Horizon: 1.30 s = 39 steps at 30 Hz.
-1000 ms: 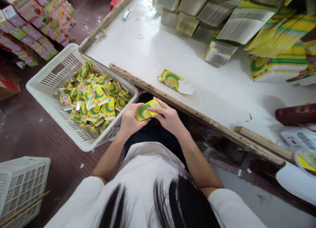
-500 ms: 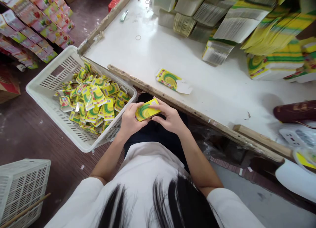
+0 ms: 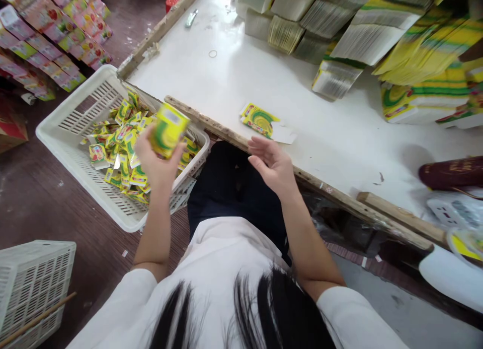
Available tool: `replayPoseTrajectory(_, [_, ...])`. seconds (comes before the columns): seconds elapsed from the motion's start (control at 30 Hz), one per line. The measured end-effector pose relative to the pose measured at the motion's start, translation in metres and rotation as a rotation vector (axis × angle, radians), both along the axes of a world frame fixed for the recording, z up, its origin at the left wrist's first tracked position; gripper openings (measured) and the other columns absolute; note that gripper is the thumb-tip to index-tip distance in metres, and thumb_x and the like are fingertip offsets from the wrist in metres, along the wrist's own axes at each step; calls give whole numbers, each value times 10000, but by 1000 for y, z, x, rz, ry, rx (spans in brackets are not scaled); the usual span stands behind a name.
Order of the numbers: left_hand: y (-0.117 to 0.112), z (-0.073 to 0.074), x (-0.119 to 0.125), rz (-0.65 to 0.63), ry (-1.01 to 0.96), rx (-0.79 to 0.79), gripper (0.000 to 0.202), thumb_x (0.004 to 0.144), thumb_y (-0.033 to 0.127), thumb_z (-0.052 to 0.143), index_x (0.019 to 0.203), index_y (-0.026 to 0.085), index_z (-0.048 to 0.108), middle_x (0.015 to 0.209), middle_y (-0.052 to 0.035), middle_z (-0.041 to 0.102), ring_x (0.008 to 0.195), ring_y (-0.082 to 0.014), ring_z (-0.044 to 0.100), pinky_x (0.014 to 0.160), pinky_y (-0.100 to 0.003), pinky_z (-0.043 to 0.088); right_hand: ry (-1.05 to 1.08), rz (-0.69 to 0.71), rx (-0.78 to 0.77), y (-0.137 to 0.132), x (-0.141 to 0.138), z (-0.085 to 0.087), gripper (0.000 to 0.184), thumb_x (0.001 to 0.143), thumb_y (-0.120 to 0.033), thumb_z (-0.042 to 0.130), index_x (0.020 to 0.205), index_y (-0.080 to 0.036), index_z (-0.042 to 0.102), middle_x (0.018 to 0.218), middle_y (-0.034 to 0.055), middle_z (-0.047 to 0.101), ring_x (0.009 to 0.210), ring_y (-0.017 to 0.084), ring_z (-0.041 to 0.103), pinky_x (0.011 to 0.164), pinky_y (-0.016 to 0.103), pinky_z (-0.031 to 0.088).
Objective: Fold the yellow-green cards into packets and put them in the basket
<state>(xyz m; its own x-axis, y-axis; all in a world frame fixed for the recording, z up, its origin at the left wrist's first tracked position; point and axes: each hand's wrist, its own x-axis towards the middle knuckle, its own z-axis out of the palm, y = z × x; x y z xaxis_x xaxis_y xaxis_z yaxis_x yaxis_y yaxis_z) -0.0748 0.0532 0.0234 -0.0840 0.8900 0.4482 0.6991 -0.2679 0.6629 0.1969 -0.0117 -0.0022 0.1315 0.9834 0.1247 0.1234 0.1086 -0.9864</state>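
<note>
My left hand [image 3: 158,162] is closed round a small yellow and green carton [image 3: 169,130], which it holds up over the near side of a white plastic basket [image 3: 121,215]. Many similar yellow-green cartons [image 3: 128,150] lie heaped inside that basket. My right hand [image 3: 272,165] holds nothing; its fingers are apart, hanging by the wooden edge of the white table. Just beyond it on the tabletop lies a single flat carton [image 3: 258,121], its white flap pointing right.
Bundles of flat cartons [image 3: 332,16] are stacked along the back of the white table [image 3: 211,79]. A dark red flask [image 3: 451,171] and a power strip [image 3: 445,210] are at the right. Another white crate [image 3: 37,278] stands on the floor at left, near stacked pink boxes [image 3: 56,31].
My left hand has carried the carton left and up from my lap to over the basket. My right hand has let go of it and moved slightly right.
</note>
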Motion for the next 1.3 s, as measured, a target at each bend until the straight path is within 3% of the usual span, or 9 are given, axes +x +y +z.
replayPoseTrajectory(0.13, [21, 11, -23, 244, 143, -14, 1167, 572, 480, 897, 1512, 170, 279, 1625, -217, 204, 1537, -420, 77, 1249, -593, 47, -33, -124, 36, 8, 9, 0, 326, 864, -377, 694, 1166, -259, 669, 1120, 54, 726, 1076, 225, 698, 1009, 429, 566])
replayPoseTrajectory(0.27, [-4, 0, 6, -92, 161, -94, 779, 692, 480, 819, 1352, 184, 527, 1457, -164, 521, 1424, -355, 405, 1188, -524, 305, -115, -166, 50, 10, 11, -4, 280, 854, -319, 692, 1122, -240, 685, 1086, 55, 740, 1036, 223, 713, 980, 426, 573])
replayPoseTrajectory(0.37, [-35, -17, 34, -321, -15, -298, 211, 871, 397, 652, 931, 202, 707, 915, -43, 750, 883, -195, 700, 864, -333, 534, -242, -286, 54, 17, 24, -7, 144, 854, -303, 671, 963, -215, 707, 944, 45, 751, 897, 211, 728, 885, 399, 586])
replayPoseTrajectory(0.5, [-61, -36, 53, -376, -152, -509, 282, 862, 412, 655, 690, 188, 645, 552, 31, 601, 501, -102, 523, 531, -235, 412, -430, -470, 36, 41, 51, -12, 136, 892, -307, 588, 822, -209, 650, 759, 17, 704, 715, 180, 679, 751, 351, 561])
replayPoseTrajectory(0.77, [-66, -42, 65, -462, -197, -567, 265, 867, 406, 645, 717, 187, 638, 579, 31, 580, 539, -96, 499, 545, -226, 379, -842, -372, -212, 85, 52, -39, 229, 737, -218, 737, 935, -179, 628, 1021, 138, 666, 988, 320, 604, 917, 525, 479])
replayPoseTrajectory(0.93, [-67, -50, 66, -497, -270, -599, 277, 860, 425, 652, 718, 188, 644, 592, 25, 590, 547, -101, 504, 539, -232, 391, -687, -373, -119, 82, 52, -45, 263, 757, -269, 712, 958, -206, 555, 1031, 126, 624, 1006, 311, 579, 960, 542, 448])
replayPoseTrajectory(1.1, [-62, -54, 75, -497, -632, -688, 367, 750, 467, 768, 974, 192, 675, 848, -43, 718, 784, -155, 675, 729, -283, 540, -343, -363, -11, 56, 31, -18, 397, 736, -313, 726, 1026, -259, 460, 896, 0, 577, 796, 195, 595, 801, 395, 521])
replayPoseTrajectory(1.2, [-48, -48, 88, -504, -951, -623, 636, 641, 571, 819, 1129, 217, 618, 1169, -111, 698, 1131, -250, 655, 895, -379, 561, -134, -129, -3, 33, -5, -5, 459, 691, -323, 806, 992, -266, 464, 826, -27, 583, 720, 163, 597, 665, 319, 523])
replayPoseTrajectory(1.3, [-30, -35, 98, -435, -1183, -578, 585, 732, 739, 631, 975, 207, 612, 1049, -109, 701, 1058, -261, 674, 855, -405, 571, 79, 165, -83, 11, -42, -1, 462, 710, -384, 818, 994, -259, 476, 778, -34, 601, 679, 151, 610, 631, 298, 529])
